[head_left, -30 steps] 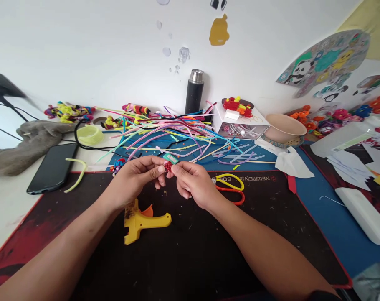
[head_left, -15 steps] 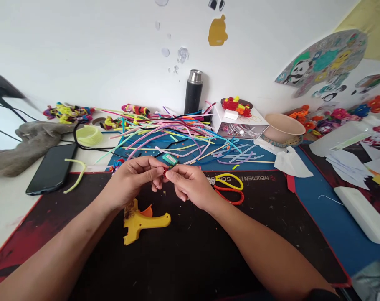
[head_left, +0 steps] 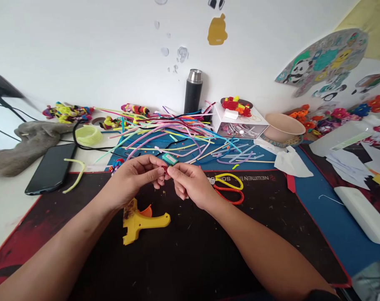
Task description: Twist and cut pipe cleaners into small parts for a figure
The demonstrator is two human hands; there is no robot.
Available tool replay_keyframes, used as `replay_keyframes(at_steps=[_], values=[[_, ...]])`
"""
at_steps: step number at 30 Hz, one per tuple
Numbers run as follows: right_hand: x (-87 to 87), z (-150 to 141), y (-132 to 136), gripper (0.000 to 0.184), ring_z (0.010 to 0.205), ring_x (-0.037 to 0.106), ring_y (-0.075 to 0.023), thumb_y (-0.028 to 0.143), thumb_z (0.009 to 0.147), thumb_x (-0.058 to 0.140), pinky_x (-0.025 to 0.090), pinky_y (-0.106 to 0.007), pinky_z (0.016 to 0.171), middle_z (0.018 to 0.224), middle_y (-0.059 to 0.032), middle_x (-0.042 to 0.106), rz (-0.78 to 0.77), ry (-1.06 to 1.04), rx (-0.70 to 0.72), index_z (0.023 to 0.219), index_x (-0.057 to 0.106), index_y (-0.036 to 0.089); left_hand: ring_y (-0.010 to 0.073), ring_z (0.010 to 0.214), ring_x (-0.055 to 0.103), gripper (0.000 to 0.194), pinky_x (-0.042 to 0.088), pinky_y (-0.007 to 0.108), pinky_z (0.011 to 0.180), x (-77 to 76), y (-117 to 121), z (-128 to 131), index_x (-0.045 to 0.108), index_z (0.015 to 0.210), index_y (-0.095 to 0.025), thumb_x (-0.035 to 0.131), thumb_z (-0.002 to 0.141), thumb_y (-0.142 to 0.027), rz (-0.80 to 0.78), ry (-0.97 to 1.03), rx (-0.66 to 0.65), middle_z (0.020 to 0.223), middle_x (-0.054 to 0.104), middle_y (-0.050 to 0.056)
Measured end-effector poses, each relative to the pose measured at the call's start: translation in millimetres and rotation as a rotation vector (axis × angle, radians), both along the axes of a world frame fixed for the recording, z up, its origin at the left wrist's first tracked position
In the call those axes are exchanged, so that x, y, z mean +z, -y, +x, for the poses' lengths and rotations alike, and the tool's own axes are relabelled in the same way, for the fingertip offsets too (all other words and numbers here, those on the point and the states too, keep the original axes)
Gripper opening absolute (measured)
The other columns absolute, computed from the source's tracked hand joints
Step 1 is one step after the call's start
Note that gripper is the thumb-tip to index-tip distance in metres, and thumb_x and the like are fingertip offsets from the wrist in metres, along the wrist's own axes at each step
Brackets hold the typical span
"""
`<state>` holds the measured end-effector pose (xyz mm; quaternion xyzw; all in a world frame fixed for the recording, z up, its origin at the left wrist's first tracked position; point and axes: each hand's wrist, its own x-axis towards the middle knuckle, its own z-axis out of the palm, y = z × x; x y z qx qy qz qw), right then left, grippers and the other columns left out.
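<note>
My left hand (head_left: 135, 177) and my right hand (head_left: 190, 184) meet above the black desk mat (head_left: 190, 251), fingertips pinched together on a small red fuzzy piece (head_left: 165, 170). Most of that piece is hidden by the fingers. A yellow glue gun (head_left: 140, 221) lies on the mat just below my left wrist. Scissors with yellow and red handles (head_left: 229, 187) lie right of my right hand. Behind the hands, a loose heap of coloured pipe cleaners (head_left: 177, 133) spreads over a blue mat.
A black phone (head_left: 50, 167) and a grey cloth (head_left: 30, 144) lie at the left. A black flask (head_left: 193, 91) stands by the wall, beside a white box (head_left: 240, 123) and a beige bowl (head_left: 284, 127). A crumpled tissue (head_left: 292, 164), papers and a white case (head_left: 363, 213) are at the right.
My right fingers have closed further over the red piece, so less of it shows than a second ago. Both hands stay in nearly the same spot.
</note>
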<state>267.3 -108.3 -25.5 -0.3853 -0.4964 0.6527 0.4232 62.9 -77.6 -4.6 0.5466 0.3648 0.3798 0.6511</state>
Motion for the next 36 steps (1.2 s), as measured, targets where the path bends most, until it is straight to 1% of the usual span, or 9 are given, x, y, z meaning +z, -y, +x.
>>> replay_keyframes(at_steps=[4,9,13,17,21,24,30,33,36], values=[[-0.5,1,-2,0.042,0.041,0.047,-0.0087,0.062,0.099,0.067,0.033,-0.022,0.042,0.055,0.0088,0.054,0.015,0.013,-0.048,0.089,0.062,0.021,0.0159,0.074,0.073,0.028,0.061,0.023,0.065,1.8,1,2,0.080,0.099,-0.020,0.094,0.085,-0.039,-0.003,0.005,0.042,0.084,0.077,0.004],[-1.2,1,-2,0.032,0.042,0.050,-0.0091,0.052,0.100,0.071,0.037,-0.022,0.044,0.059,0.0087,0.057,0.108,0.099,-0.076,0.102,0.066,0.021,0.0162,0.075,0.074,0.027,0.061,0.023,0.065,2.7,3,3,0.079,0.099,-0.020,0.092,0.087,-0.039,0.037,-0.055,0.016,0.087,0.076,0.003],[-0.7,1,0,0.028,0.042,0.050,-0.0078,0.048,0.100,0.070,0.037,-0.022,0.042,0.066,0.0069,0.060,0.156,0.138,-0.093,0.100,0.067,0.020,0.0169,0.078,0.074,0.027,0.062,0.025,0.068,3.9,4,2,0.078,0.104,-0.020,0.089,0.090,-0.041,0.069,-0.093,-0.007,0.090,0.076,0.003],[0.7,1,0,0.029,0.041,0.049,-0.0069,0.048,0.100,0.071,0.035,-0.021,0.041,0.067,0.0068,0.061,0.151,0.153,-0.084,0.097,0.065,0.020,0.0174,0.078,0.073,0.033,0.063,0.027,0.069,4.9,6,2,0.078,0.111,-0.019,0.087,0.091,-0.045,0.111,-0.145,-0.012,0.093,0.078,0.005],[-1.6,1,0,0.024,0.040,0.048,-0.0076,0.044,0.102,0.067,0.034,-0.022,0.041,0.064,0.0079,0.058,0.171,0.179,-0.095,0.095,0.062,0.021,0.0168,0.074,0.070,0.032,0.062,0.027,0.067,1.4,8,6,0.078,0.100,-0.018,0.087,0.090,-0.047,0.158,-0.159,0.032,0.087,0.076,0.004],[-3.9,0,0,0.022,0.045,0.050,-0.0088,0.042,0.103,0.066,0.036,-0.022,0.046,0.065,0.0072,0.058,0.213,0.213,-0.112,0.094,0.063,0.022,0.0157,0.072,0.069,0.028,0.061,0.026,0.066,-2.9,9,8,0.076,0.096,-0.018,0.085,0.092,-0.044,0.165,-0.149,0.049,0.084,0.074,0.003],[-5.3,-1,2,0.021,0.068,0.061,-0.0137,0.039,0.103,0.066,0.043,-0.027,0.064,0.078,0.0011,0.067,0.369,0.270,-0.163,0.092,0.065,0.021,0.0154,0.073,0.068,0.021,0.059,0.025,0.065,-5.7,14,5,0.076,0.097,-0.019,0.081,0.096,-0.039,0.152,-0.160,0.069,0.082,0.073,0.001],[-3.6,-2,3,0.019,0.070,0.062,-0.0146,0.037,0.104,0.065,0.044,-0.028,0.066,0.079,0.0007,0.068,0.372,0.277,-0.160,0.092,0.064,0.022,0.0153,0.071,0.068,0.018,0.059,0.024,0.064,-5.2,16,4,0.076,0.096,-0.021,0.079,0.097,-0.038,0.153,-0.196,0.078,0.080,0.072,0.001],[-1.0,-4,5,0.019,0.067,0.060,-0.0138,0.035,0.104,0.064,0.043,-0.027,0.064,0.077,0.0014,0.066,0.342,0.265,-0.151,0.090,0.062,0.022,0.0148,0.068,0.067,0.016,0.058,0.023,0.062,-2.8,16,5,0.078,0.093,-0.022,0.078,0.097,-0.037,0.154,-0.239,0.089,0.077,0.072,0.000]])
